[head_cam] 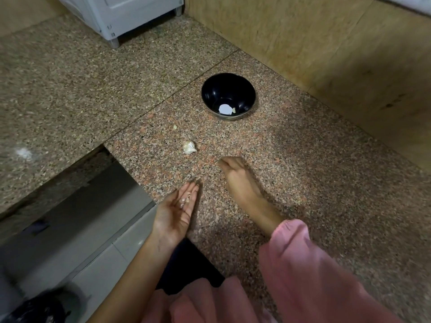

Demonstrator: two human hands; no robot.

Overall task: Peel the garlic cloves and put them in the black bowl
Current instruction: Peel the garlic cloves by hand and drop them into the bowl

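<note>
- left hand (177,213): palm up, fingers straight and together, gripping nothing. A few pale bits (186,200) lie loose on the fingers (peel or clove, too small to tell).
- right hand (240,183): just right of the left hand, back up, low over the counter (314,183). It's blurred; the fingers look stretched out and together, with nothing visible in them.
- garlic (189,147): a whitish unpeeled chunk on the counter, just ahead of the left fingertips and ahead-left of the right fingertips, touching neither hand.
- scrap (175,127): a small pale piece on the counter, past the garlic and further from both hands, slightly left.
- bowl (228,89): black, upright, well ahead of both hands, roughly in line with the right fingertips.
- clove (233,110): one small pale piece on the bowl's bottom, beside a bright white glare spot (reflection, not an object).
- sleeve (303,264): pink, covers the right forearm down to the wrist; the left forearm is bare.
- the left hand sits at the counter's near-left edge, with the wrist off the slab.
</note>
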